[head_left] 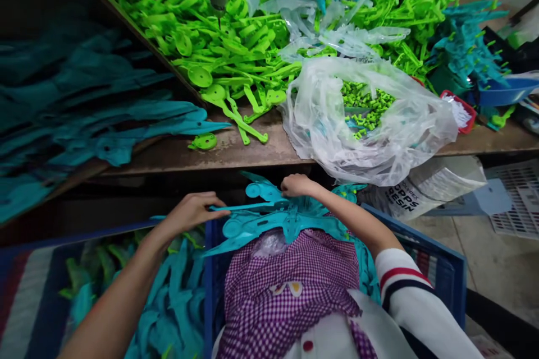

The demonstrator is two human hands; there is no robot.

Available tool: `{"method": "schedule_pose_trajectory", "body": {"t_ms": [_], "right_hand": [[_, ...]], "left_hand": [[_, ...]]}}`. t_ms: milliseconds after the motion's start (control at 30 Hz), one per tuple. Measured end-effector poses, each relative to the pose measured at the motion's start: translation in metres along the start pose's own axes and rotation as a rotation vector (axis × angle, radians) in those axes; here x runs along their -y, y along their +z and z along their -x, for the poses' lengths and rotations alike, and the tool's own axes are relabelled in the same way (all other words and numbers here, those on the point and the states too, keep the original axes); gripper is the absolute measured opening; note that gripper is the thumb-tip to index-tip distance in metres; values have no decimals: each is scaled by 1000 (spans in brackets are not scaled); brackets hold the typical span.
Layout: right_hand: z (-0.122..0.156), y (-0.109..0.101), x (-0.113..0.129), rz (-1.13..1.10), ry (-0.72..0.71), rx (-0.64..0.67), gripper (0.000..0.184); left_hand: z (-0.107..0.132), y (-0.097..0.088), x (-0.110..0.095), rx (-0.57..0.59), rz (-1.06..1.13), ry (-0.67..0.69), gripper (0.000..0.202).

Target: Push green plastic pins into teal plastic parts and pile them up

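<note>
**Work in hand.** Gathering a bunch of teal pieces (269, 219) at my lap, over the blue crate (442, 269) and below the edge of the workbench (252, 151).

**Left hand** (191, 212): one. Fingers were closed on the long end of the bunch, thumb underneath.

**Right hand** (297, 185): one. It was curled knuckles-up on top of the bunch, at the far side. Whether it gripped or only pressed down, I cannot tell.

**Judgement.** The pieces lay crossed and tangled, so shifting them cleanly would call for both hands to bear evenly, or the loose ends would slip.

**Counts.**
- Teal pieces in the bunch: several, at least three with round ends showing. The rest overlapped too much to count.
- More teal pieces in the bin by my left arm: many, uncounted.
- Teal stack (84, 112) on the shelf to the left: one, many deep.
- Green heap (227, 39) on the bench: one, past counting.
- Loose green disc (204, 142) near the bench edge: one.
- Clear bag (404, 134): one, open, holding small green bits (366, 106).
- Red tray (461, 112): one.
- Printed sack (421, 190): one, below the bag.
</note>
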State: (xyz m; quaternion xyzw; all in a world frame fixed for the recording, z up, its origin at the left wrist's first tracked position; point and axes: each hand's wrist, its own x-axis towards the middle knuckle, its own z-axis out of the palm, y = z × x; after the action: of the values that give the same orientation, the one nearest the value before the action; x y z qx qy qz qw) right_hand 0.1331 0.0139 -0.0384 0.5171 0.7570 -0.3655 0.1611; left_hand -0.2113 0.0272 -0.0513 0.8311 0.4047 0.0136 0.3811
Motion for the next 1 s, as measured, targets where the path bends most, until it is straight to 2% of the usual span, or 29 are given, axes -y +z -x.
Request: {"method": "schedule_pose_trajectory", "body": {"t_ms": [100,300,400,500,600,700,767,833,900,1000], "right_hand": [[3,0,7,43,79,-9,31],[47,7,-28,88,205,-76,35],[47,5,-30,98,211,-134,34],[31,3,-16,79,185,-184,33],[9,1,6,54,143,-199,32],[-11,-2,24,11,83,-186,31],[-22,-5,31,-16,58,-149,29],[-28,-7,30,-31,42,-98,29],[-26,-9,25,-56,25,-102,33],[-6,-9,20,-141,-34,-286,40]], "left_hand": [[-10,2,-2,-4,38,34,34],[-21,24,3,26,124,91,31],[-30,25,-4,36,123,147,31],[-39,17,-25,60,130,213,31],[-48,18,-60,104,126,287,33],[-64,33,-92,175,91,365,32],[-77,46,-103,186,47,384,30],[-86,56,-106,138,-1,347,29],[-89,60,-102,36,-7,276,32],[-83,60,-97,-173,186,154,37]]}}
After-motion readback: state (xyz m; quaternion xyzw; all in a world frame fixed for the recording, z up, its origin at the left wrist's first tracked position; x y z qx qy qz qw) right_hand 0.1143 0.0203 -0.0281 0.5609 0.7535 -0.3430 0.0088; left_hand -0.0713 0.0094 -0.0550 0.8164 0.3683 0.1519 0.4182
